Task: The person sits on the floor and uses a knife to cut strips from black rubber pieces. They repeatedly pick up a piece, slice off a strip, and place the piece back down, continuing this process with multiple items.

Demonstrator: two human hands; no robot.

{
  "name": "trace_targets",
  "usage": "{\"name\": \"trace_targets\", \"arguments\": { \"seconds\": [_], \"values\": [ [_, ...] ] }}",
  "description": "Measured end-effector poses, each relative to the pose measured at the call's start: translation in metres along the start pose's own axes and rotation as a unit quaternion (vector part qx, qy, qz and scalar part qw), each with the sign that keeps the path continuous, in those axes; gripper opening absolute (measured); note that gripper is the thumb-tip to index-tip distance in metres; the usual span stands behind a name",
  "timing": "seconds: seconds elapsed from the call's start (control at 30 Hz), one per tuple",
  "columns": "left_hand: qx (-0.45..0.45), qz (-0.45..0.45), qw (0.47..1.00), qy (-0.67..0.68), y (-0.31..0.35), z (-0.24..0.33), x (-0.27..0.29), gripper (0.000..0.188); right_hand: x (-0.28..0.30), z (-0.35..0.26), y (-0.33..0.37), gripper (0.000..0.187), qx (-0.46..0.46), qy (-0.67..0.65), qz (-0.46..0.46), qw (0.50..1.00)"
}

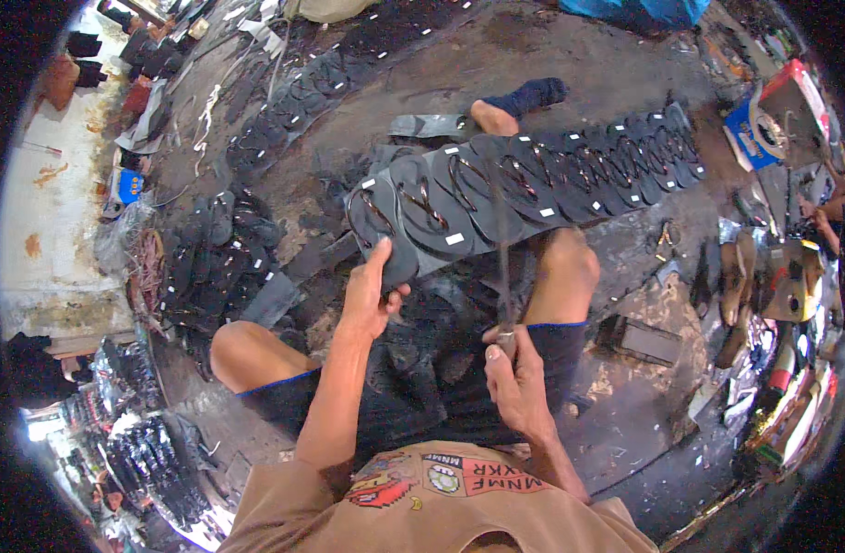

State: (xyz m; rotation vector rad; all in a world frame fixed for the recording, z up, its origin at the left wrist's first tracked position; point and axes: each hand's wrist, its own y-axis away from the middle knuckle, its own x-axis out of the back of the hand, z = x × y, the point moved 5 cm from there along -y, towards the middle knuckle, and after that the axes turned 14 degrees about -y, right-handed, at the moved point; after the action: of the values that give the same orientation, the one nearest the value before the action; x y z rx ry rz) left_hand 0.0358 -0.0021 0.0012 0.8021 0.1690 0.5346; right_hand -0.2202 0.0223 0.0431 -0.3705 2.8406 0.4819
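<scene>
A long dark rubber sheet (556,189) stretches from my left hand toward the far right, resting across my lap and knee. Flip-flop shapes with glossy brown straps stand side by side along it, several with small white labels. My left hand (372,300) grips the sheet's near-left edge, thumb on top beside the end flip-flop (374,212). In my right hand (516,373) is a long, thin-bladed knife (504,286), its handle wrapped by my fingers. The blade points away from me and crosses in front of the sheet; whether it touches is unclear.
Loose dark flip-flops (224,249) are heaped at my left. Another row of them (302,97) lies farther off. At right are scissors (666,241), a dark block (651,342) on a slab, and a blue box (752,136). Dark scraps litter the floor near my legs.
</scene>
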Motion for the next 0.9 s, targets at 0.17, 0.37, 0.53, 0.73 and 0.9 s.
{"name": "trace_targets", "arguments": {
  "seconds": [0.17, 0.37, 0.53, 0.73, 0.9],
  "values": [
    [0.033, -0.032, 0.997, 0.062, 0.008, -0.011, 0.013, 0.039, -0.036, 0.013, -0.009, 0.033, -0.044, 0.078, -0.055, 0.994],
    [0.035, -0.049, 0.995, 0.086, 0.010, -0.013, 0.010, 0.037, -0.040, 0.030, -0.023, 0.045, -0.068, 0.100, -0.074, 0.990],
    [0.062, -0.056, 0.993, 0.089, 0.013, -0.019, 0.009, 0.036, -0.042, 0.050, -0.058, 0.056, -0.114, 0.118, -0.107, 0.981],
    [0.047, -0.095, 0.981, 0.163, 0.011, -0.027, 0.008, 0.032, -0.051, 0.078, -0.091, 0.055, -0.003, 0.176, -0.101, 0.979],
    [0.076, -0.109, 0.970, 0.203, 0.009, -0.036, 0.005, 0.030, -0.060, 0.124, -0.111, 0.045, 0.068, 0.321, -0.039, 0.944]
  ]
}}
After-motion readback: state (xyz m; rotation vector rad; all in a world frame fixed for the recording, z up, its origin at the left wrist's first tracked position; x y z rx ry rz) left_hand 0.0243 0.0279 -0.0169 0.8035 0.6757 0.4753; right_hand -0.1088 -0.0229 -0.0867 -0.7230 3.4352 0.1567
